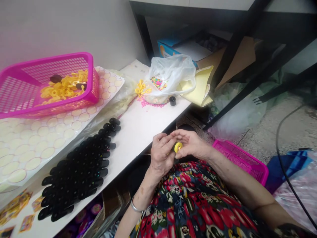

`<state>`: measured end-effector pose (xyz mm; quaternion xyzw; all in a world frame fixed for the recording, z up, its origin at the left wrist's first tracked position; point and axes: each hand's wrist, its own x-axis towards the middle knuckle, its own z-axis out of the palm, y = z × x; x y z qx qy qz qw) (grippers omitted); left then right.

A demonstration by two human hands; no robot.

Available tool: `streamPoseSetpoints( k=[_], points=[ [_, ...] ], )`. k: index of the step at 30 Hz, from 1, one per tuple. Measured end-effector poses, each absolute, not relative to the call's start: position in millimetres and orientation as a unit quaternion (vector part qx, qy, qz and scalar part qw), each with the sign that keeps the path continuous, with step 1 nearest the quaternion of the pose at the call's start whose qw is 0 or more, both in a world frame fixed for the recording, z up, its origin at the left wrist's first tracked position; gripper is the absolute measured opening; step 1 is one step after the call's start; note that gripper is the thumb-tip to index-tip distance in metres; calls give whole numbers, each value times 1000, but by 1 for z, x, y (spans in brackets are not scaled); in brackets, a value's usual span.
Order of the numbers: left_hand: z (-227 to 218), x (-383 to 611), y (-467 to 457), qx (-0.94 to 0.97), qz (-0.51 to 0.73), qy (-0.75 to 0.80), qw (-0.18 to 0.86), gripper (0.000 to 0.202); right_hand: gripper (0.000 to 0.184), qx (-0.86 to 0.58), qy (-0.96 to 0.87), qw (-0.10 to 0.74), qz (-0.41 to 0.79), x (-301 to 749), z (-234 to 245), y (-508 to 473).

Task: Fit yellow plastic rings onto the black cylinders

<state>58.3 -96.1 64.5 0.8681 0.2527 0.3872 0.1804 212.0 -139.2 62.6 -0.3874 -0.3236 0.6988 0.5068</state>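
My left hand, with a silver bangle on its wrist, has its fingers curled in front of my patterned clothing. Against it, my right hand is closed with thumb and fingers bent inward. A small yellow ring-shaped piece is pinched between the two hands. The fingers hide part of it, and anything else inside the grip cannot be made out. On the white table to the left lie many black rounded pieces in tight rows. A single small black cylinder stands near the table's edge.
A pink basket with yellow plastic parts rests on a sheet of round stickers. Farther back are yellow pieces and a plastic bag with colourful beads. Another pink basket sits on the floor, right of black table legs.
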Motion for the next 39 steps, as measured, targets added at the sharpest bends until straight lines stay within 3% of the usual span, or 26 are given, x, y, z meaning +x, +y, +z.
streamPoseSetpoints(
  k=[6, 15, 23, 30, 36, 39],
  points=[
    [63, 56, -98, 884, 370, 228, 169, 21, 57, -371, -337, 466, 729, 212, 67, -139],
    [53, 54, -104, 847, 383, 250, 270, 20, 40, -380, -240, 532, 718, 195, 48, -140],
    [44, 49, -104, 764, 403, 309, 398, 32, 51, -349, -252, 536, 727, 189, 47, -140],
    [48, 50, -102, 752, 412, 359, 369, 31, 61, -344, -280, 523, 728, 188, 51, -142],
    [46, 44, -102, 755, 441, 396, 282, 15, 43, -377, -314, 489, 721, 172, 56, -126],
    [48, 32, -104, 783, 438, 359, 257, 18, 42, -381, -358, 476, 707, 168, 56, -122]
  ],
)
